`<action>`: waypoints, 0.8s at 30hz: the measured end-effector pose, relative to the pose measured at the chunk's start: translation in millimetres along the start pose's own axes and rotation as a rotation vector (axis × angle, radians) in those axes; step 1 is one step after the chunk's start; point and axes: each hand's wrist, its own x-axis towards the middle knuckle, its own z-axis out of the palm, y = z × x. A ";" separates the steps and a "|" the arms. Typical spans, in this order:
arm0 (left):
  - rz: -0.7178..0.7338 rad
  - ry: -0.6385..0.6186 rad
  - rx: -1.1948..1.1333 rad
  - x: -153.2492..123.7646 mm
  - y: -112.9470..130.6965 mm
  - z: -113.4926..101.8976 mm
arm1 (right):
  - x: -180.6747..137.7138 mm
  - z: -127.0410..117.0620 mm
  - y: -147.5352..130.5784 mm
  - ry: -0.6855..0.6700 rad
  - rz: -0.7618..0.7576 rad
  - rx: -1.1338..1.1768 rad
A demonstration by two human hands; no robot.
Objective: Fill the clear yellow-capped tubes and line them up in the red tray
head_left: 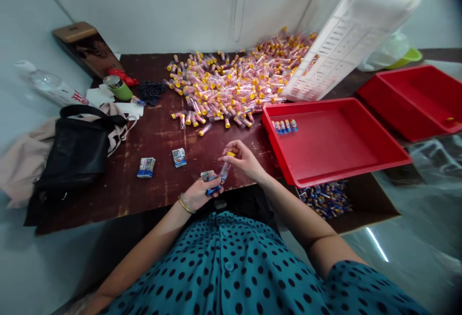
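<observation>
My right hand (245,161) pinches a small clear tube with a yellow cap (225,168), held upright just above the table's near edge. My left hand (202,190) is closed around a small stack of printed labels (208,176), with a blue strip showing under the fingers; a gold bangle sits on that wrist. The two hands almost touch. A big heap of the same yellow-capped tubes (234,84) lies at the back of the dark wooden table (155,141). Several labelled tubes (285,125) lie in a row in the near red tray (335,146).
Two small label packs (146,167) (179,157) lie left of my hands. A black bag (77,151), a green can (119,87) and a plastic bottle (50,86) are at the left. A tipped white crate (346,31), a second red tray (415,100) and a floor box of wrapped items (327,199) are at the right.
</observation>
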 end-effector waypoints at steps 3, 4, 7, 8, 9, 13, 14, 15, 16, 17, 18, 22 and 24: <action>0.027 0.054 0.012 1.0 -9.4 3.8 | -7.9 1.7 18.4 0.127 -0.009 -0.105; 0.034 0.077 0.004 1.5 -12.1 5.2 | -12.2 2.5 23.8 0.140 0.006 -0.117; 0.004 0.109 -0.058 2.1 -16.3 9.0 | -29.5 6.1 34.2 0.115 0.062 -0.047; -0.007 0.108 -0.081 2.1 -16.4 10.3 | -35.9 7.4 35.4 0.105 0.069 -0.030; -0.011 0.105 -0.099 2.1 -15.9 11.6 | -42.2 8.4 35.8 0.098 0.066 -0.028; 0.064 0.103 -0.104 2.8 -10.4 18.4 | -60.3 9.5 31.8 0.090 0.006 -0.099; 0.090 0.105 -0.092 3.3 -8.6 20.3 | -62.4 9.0 30.4 0.093 -0.008 -0.109; 0.109 0.106 -0.078 3.7 -6.9 22.2 | -63.7 8.5 29.2 0.095 -0.018 -0.110; 0.120 0.106 -0.063 4.0 -5.2 24.1 | -64.2 7.9 28.2 0.093 -0.024 -0.105; 0.124 0.107 -0.050 4.1 -3.7 25.7 | -64.3 7.4 27.5 0.090 -0.028 -0.096; 0.124 0.108 -0.039 4.1 -2.3 27.1 | -64.0 7.0 27.1 0.088 -0.032 -0.085; 0.129 0.127 -0.009 2.8 0.9 29.3 | -61.8 7.0 28.4 0.093 -0.038 -0.076; 0.131 0.138 -0.004 2.1 1.1 28.7 | -60.9 6.8 30.3 0.092 -0.031 -0.076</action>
